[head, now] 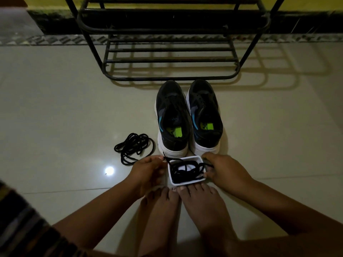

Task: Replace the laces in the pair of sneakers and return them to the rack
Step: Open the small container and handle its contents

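Note:
Two black sneakers with white soles stand side by side on the floor, the left one (pixel 172 117) and the right one (pixel 204 115), heels toward me, with no laces visible in them. Just in front of their heels sits a small white box (pixel 199 179) holding a tangled black lace (pixel 185 170). My left hand (pixel 148 171) pinches one end of that lace at the box's left edge. My right hand (pixel 222 169) pinches the other end at the box's right side. A second black lace (pixel 134 148) lies coiled on the floor, left of the shoes.
A black metal shoe rack (pixel 172 52) stands behind the sneakers against the wall, its lower shelf bare. My bare feet (pixel 181 206) rest on the glossy tiled floor right below the box. A striped cloth (pixel 22 225) fills the lower left corner.

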